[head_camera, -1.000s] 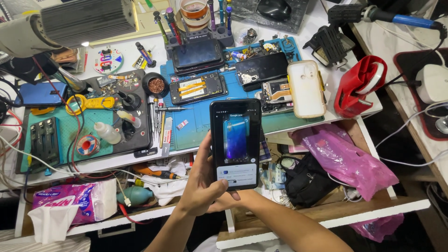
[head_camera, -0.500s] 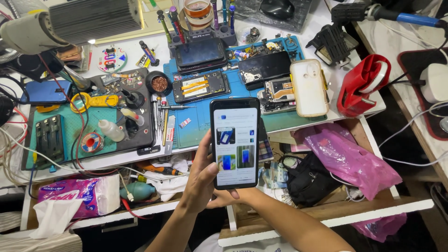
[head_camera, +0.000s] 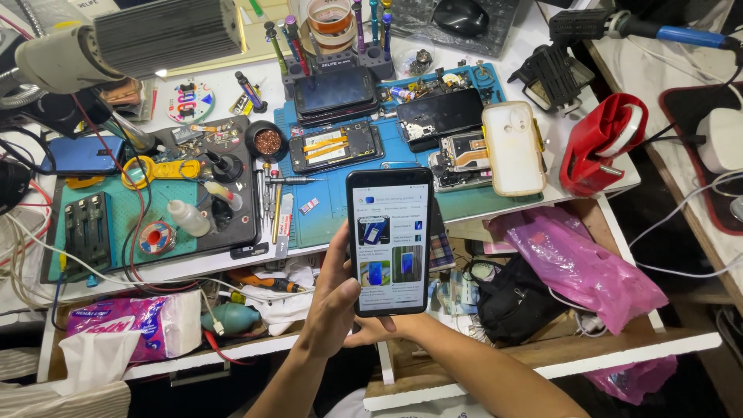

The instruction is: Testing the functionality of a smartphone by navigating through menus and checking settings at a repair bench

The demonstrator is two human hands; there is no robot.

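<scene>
A black smartphone (head_camera: 389,240) is held upright above the workbench's front edge, its lit screen showing a page with small pictures. My left hand (head_camera: 334,298) grips its left side, thumb resting on the lower screen edge. My right hand (head_camera: 373,328) supports the phone from below, mostly hidden behind it, with only fingers and forearm showing.
On the blue mat (head_camera: 340,205) lie several opened phones (head_camera: 337,145) and a pale phone case (head_camera: 512,147). A tool rack (head_camera: 333,31) stands behind, with a red tape dispenser (head_camera: 600,143) at right. A pink plastic bag (head_camera: 576,263), black pouch (head_camera: 515,298) and tissue pack (head_camera: 128,333) fill the lower shelf.
The phone screen went from one large blue picture to a white page with several small pictures. The phone and both hands stayed almost in place.
</scene>
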